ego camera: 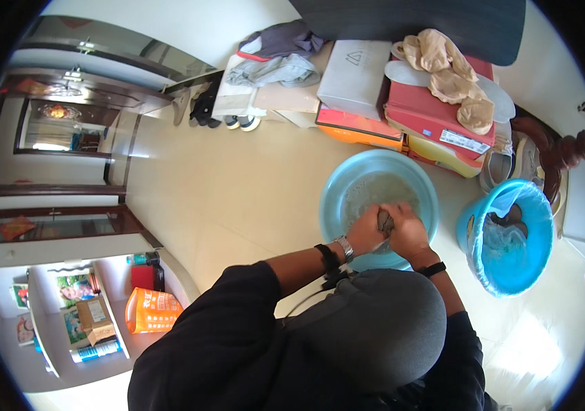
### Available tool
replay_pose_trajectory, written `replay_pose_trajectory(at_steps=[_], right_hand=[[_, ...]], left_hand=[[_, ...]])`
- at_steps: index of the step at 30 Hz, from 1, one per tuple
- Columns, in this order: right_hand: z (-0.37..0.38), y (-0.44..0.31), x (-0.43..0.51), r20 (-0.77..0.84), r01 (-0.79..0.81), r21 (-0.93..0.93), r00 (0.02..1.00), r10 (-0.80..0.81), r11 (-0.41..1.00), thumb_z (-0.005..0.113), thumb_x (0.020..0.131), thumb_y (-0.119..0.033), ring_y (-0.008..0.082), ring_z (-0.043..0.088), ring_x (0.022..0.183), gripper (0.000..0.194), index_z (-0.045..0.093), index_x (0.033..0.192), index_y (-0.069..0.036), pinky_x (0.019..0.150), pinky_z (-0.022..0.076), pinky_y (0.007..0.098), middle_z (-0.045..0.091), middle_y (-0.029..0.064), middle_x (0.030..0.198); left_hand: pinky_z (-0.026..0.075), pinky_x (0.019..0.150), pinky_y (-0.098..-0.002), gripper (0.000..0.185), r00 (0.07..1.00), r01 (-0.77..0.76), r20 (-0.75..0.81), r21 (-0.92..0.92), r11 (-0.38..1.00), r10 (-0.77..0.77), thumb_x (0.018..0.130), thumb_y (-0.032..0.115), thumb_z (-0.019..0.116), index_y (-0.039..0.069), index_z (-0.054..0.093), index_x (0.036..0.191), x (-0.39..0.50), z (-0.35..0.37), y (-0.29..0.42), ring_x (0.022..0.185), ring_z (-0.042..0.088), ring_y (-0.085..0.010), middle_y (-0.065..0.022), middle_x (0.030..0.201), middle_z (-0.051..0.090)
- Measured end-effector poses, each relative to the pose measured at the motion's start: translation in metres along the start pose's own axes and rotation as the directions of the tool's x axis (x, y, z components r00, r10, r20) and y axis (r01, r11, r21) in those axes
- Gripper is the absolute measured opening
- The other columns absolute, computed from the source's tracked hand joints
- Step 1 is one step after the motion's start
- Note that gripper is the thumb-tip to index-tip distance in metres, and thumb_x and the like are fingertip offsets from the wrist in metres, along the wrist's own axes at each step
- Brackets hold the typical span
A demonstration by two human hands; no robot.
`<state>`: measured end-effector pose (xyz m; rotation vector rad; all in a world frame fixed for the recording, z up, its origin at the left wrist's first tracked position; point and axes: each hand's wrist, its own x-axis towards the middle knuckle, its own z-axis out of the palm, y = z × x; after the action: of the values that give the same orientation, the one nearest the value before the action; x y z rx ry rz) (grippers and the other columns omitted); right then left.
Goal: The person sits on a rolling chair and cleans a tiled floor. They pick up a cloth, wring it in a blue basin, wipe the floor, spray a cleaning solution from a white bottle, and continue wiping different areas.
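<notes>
A light blue plastic basin (328,200) on the tiled floor holds cloudy, sudsy water. Over it, my left hand (367,231), with a metal watch at the wrist, grips a bunched dark grey-brown cloth (386,222). From the other side my right hand (408,228) closes on the same cloth, its fingers slightly blurred. The two hands are close together, and the cloth's shape is mostly hidden between them. Below the hands, my body and a rounded grey fabric-covered form cover part of the basin's near rim.
A blue bin with a plastic liner (508,272) stands right of the basin. Beyond lie shoe boxes (436,110), tan cloths (451,85), a grey garment (277,71) and shoes (243,123). A shelf unit (120,308) with an orange bag (153,311) is at the left.
</notes>
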<state>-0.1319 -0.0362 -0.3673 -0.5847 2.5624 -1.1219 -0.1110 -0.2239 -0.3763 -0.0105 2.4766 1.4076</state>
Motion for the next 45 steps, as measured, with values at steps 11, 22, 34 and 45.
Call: replay_pose_trajectory(at_steps=[11, 22, 34, 45], right_hand=[[-0.012, 0.019, -0.018, 0.059, -0.037, 0.176, 0.998, 0.027, 0.984, 0.072, 0.102, -0.001, 0.0451, 0.074, 0.134, 0.052, 0.074, 0.153, -0.008, 0.115, 0.0609, 0.0523, 0.078, 0.0242, 0.146], [-0.166, -0.046, -0.084, -0.154, 0.074, 0.92, 0.971, 0.181, 0.384, 0.078, 0.114, -0.011, 0.019, 0.08, 0.105, 0.025, 0.077, 0.135, 0.002, 0.096, 0.0667, 0.0369, 0.082, 0.01, 0.118], [-0.354, -0.205, -0.233, -0.764, 0.512, 0.625, 0.558, 0.325, 0.589, 0.092, 0.106, -0.029, 0.0211, 0.073, 0.114, 0.068, 0.055, 0.156, -0.003, 0.096, 0.0643, 0.0362, 0.064, 0.0074, 0.13], [-0.341, -0.159, -0.406, -0.789, 0.474, 0.603, 0.235, 0.567, 0.642, 0.078, 0.105, -0.003, 0.0241, 0.075, 0.131, 0.057, 0.068, 0.161, -0.004, 0.111, 0.0622, 0.0374, 0.072, 0.0123, 0.155]], left_hand=[[0.065, 0.077, -0.0393, 0.071, 0.951, 0.029, 0.304, 0.111, 0.993, -0.061, 0.09, 0.018, 0.1, -0.001, 0.062, 0.147, 0.007, -0.028, -0.01, 0.099, 0.077, -0.023, -0.0131, 0.121, 0.076], [0.048, 0.057, -0.0263, 0.069, 0.933, 0.2, 0.346, -0.281, 0.939, -0.095, 0.099, 0.02, 0.096, 0.004, 0.061, 0.156, -0.025, -0.109, 0.167, 0.067, 0.06, -0.0079, 0.0012, 0.092, 0.068], [0.052, 0.124, -0.0398, 0.09, 0.543, -0.825, 0.223, -0.038, 0.564, 0.809, 0.106, 0.004, 0.084, -0.001, 0.036, 0.182, -0.075, -0.024, 0.47, 0.155, 0.054, -0.0291, -0.0203, 0.166, 0.049], [0.066, 0.101, -0.0435, 0.038, 0.44, 0.275, 0.761, -0.619, 0.736, 0.476, 0.122, 0.032, 0.069, 0.005, 0.068, 0.149, -0.136, 0.152, 0.492, 0.123, 0.079, -0.026, -0.0088, 0.132, 0.079]])
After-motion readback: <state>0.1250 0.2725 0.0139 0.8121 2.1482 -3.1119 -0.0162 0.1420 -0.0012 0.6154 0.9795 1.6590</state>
